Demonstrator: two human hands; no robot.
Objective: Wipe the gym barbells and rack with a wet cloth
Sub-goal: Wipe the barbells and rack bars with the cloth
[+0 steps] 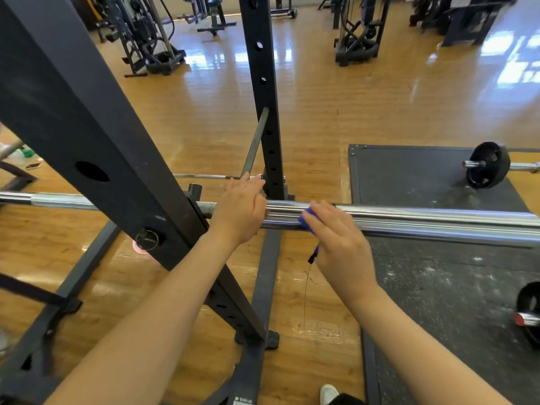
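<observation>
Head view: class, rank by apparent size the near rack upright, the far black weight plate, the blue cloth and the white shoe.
1. The near rack upright, enlarged by closeness to the camera.
2. The far black weight plate.
3. The blue cloth and the white shoe: only small parts show, too alike to rank.

There's the left grip (238, 209) curled over the chrome barbell (438, 222), just beside the rack upright (87, 127). And the right grip (340, 244), fingers fairly straight, presses the blue cloth (306, 220) onto the bar, a strand dangling below.
</observation>
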